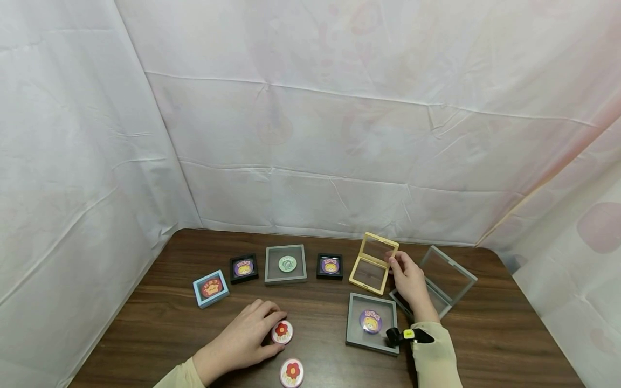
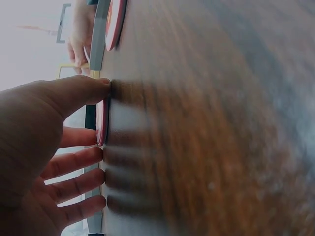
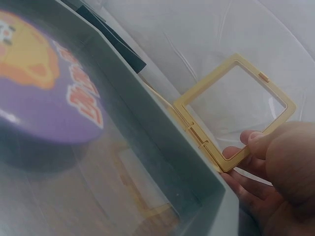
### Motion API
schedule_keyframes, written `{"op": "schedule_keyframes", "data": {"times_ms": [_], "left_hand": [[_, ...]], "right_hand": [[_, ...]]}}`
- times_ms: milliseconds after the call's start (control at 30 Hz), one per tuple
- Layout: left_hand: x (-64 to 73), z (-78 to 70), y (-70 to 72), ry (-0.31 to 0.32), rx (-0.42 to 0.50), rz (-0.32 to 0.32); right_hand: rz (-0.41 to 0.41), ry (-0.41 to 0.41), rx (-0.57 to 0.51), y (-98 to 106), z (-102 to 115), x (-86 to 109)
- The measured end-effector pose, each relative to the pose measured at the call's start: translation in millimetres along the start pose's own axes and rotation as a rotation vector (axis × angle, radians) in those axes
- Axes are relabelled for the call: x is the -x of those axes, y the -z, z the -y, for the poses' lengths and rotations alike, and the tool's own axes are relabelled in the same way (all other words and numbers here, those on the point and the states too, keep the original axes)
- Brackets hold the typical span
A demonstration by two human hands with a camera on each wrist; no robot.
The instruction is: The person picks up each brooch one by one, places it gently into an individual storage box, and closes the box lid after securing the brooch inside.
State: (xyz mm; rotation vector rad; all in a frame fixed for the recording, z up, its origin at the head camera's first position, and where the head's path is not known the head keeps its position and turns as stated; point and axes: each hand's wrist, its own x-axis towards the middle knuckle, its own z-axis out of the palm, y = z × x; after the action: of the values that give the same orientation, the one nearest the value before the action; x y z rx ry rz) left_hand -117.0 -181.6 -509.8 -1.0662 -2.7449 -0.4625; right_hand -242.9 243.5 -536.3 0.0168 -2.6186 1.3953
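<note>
My left hand (image 1: 245, 335) rests low on the table, thumb and index finger on either side of a round badge (image 1: 282, 332) with a red flower. In the left wrist view the fingers are spread and fairly straight, and the thumb (image 2: 83, 93) partly covers the badge. A matching flower badge (image 1: 291, 373) lies nearer the front. My right hand (image 1: 409, 280) pinches the raised lid of a yellow hinged display frame (image 1: 353, 274) by its edge. Its clear panes hold nothing. Just in front lies a grey display frame (image 1: 356, 335) with a purple bear badge (image 1: 371, 321) inside.
An open grey frame (image 1: 461, 298) stands right of my right hand, partly hidden by it. Along the back are a blue frame (image 1: 198, 291), two black frames (image 1: 254, 268) and a grey frame (image 1: 286, 280), each with a badge. White curtains (image 1: 310, 134) enclose the table.
</note>
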Motion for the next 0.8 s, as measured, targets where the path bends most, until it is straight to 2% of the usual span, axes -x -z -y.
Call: {"op": "schedule_keyframes", "data": {"times_ms": [633, 800], "left_hand": [[0.3, 1.6, 0.1, -0.037, 0.002, -0.023], [-1.9, 0.5, 2.6, -0.034, 0.002, 0.001]], "right_hand": [[-0.002, -0.003, 0.005, -0.9, -1.6, -1.4], [-0.005, -0.008, 0.014, -0.8, -1.1, -0.6]]}}
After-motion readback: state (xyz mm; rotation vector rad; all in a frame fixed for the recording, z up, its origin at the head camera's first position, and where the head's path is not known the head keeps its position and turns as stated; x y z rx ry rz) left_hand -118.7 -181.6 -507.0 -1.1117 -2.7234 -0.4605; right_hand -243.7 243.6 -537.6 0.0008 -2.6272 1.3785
